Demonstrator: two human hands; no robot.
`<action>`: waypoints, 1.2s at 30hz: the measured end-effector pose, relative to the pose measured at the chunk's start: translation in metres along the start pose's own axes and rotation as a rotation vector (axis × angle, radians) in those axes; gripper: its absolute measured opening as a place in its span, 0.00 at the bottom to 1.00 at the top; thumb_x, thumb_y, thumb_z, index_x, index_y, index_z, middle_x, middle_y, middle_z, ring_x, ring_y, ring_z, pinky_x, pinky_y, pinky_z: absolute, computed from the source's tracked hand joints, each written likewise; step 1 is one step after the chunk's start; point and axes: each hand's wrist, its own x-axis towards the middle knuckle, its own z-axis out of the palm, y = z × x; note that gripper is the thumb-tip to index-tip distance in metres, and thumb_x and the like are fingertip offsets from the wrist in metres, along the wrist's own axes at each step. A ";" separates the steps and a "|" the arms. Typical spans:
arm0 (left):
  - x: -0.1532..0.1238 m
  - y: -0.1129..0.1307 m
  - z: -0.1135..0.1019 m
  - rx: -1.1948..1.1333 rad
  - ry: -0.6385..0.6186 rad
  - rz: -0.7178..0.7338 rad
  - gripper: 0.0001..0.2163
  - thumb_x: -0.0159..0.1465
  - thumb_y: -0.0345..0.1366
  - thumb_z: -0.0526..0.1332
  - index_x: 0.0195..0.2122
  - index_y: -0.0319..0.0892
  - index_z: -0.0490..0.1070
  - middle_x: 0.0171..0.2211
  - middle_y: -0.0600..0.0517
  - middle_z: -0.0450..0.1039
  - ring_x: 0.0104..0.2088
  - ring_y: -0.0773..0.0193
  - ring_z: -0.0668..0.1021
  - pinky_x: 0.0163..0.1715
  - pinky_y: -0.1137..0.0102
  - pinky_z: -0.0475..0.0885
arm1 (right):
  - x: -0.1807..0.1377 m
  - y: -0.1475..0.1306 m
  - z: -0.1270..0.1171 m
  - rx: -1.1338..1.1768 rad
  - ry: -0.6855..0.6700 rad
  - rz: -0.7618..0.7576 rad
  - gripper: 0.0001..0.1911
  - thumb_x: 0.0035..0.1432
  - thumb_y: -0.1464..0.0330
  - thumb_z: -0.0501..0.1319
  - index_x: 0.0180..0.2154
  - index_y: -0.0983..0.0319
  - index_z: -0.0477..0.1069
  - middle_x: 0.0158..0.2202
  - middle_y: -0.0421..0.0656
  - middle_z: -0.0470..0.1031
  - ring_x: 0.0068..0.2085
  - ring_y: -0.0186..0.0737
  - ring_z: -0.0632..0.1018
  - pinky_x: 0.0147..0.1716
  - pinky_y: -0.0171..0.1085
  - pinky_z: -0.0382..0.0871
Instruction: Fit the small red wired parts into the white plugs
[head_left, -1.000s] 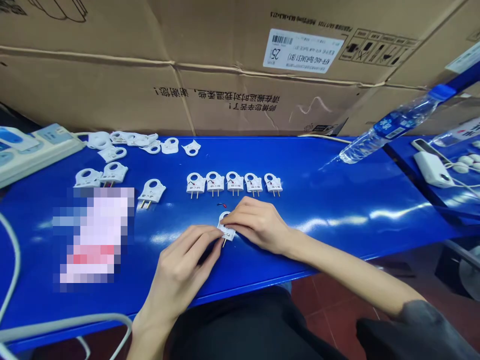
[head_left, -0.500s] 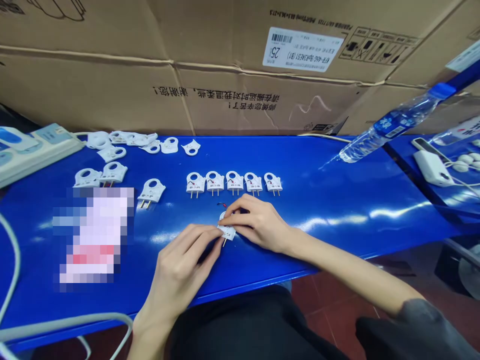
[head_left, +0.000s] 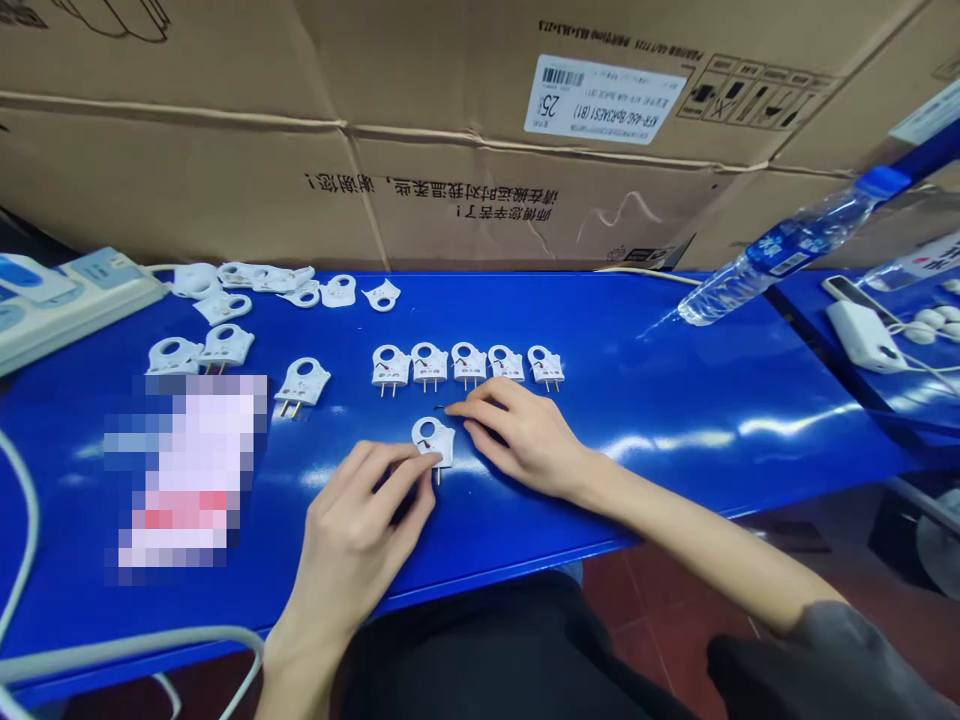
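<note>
My left hand (head_left: pixel 375 500) pinches the lower edge of a white two-pin plug shell (head_left: pixel 433 437) with a round hole. A small dark-red part shows inside that shell, and a pin points towards me. To its right, my right hand (head_left: pixel 517 435) reaches out with the index finger stretched and the other fingers apart from it. Its index fingertip is at a tiny dark wire-like part (head_left: pixel 439 407) on the blue table, covering one end. Beyond the hands stands a row of several similar plug shells (head_left: pixel 469 362) with small red and dark parts inside.
Single plug shells (head_left: pixel 303 385) lie to the left, with several white covers (head_left: pixel 339 291) behind them. A power strip (head_left: pixel 90 300) is at the far left, near a pixelated patch. A cardboard box (head_left: pixel 450 200) lines the back; a water bottle (head_left: pixel 787 250) leans at the right.
My right hand has let go of the plug shell and moved its index fingertip to the tiny part. The shell, in my left hand, has shifted slightly left and stands more upright.
</note>
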 end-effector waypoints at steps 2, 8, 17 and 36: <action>0.000 -0.001 0.000 0.044 0.006 -0.024 0.12 0.67 0.25 0.64 0.49 0.46 0.75 0.41 0.51 0.77 0.40 0.60 0.77 0.43 0.64 0.74 | 0.000 0.001 -0.001 -0.034 -0.016 0.002 0.16 0.74 0.71 0.55 0.58 0.63 0.74 0.48 0.49 0.79 0.47 0.42 0.79 0.42 0.39 0.76; -0.003 -0.004 0.000 0.137 0.033 -0.108 0.07 0.67 0.28 0.63 0.45 0.46 0.74 0.39 0.51 0.77 0.40 0.57 0.76 0.46 0.60 0.72 | 0.000 0.002 0.000 -0.100 -0.108 0.010 0.19 0.74 0.71 0.55 0.61 0.63 0.73 0.49 0.49 0.78 0.44 0.40 0.78 0.37 0.36 0.74; -0.008 -0.013 -0.003 0.287 0.175 -0.348 0.08 0.70 0.35 0.61 0.49 0.45 0.77 0.42 0.46 0.77 0.44 0.51 0.76 0.48 0.57 0.72 | 0.001 0.003 0.002 -0.098 -0.139 -0.015 0.15 0.75 0.69 0.54 0.55 0.62 0.75 0.48 0.48 0.77 0.44 0.39 0.77 0.36 0.35 0.71; -0.009 -0.008 0.001 0.388 0.178 -0.380 0.14 0.71 0.38 0.61 0.57 0.47 0.76 0.47 0.46 0.80 0.49 0.49 0.78 0.48 0.57 0.70 | 0.001 0.003 0.003 -0.086 -0.153 -0.033 0.12 0.75 0.68 0.54 0.50 0.62 0.75 0.46 0.48 0.77 0.45 0.41 0.75 0.38 0.38 0.71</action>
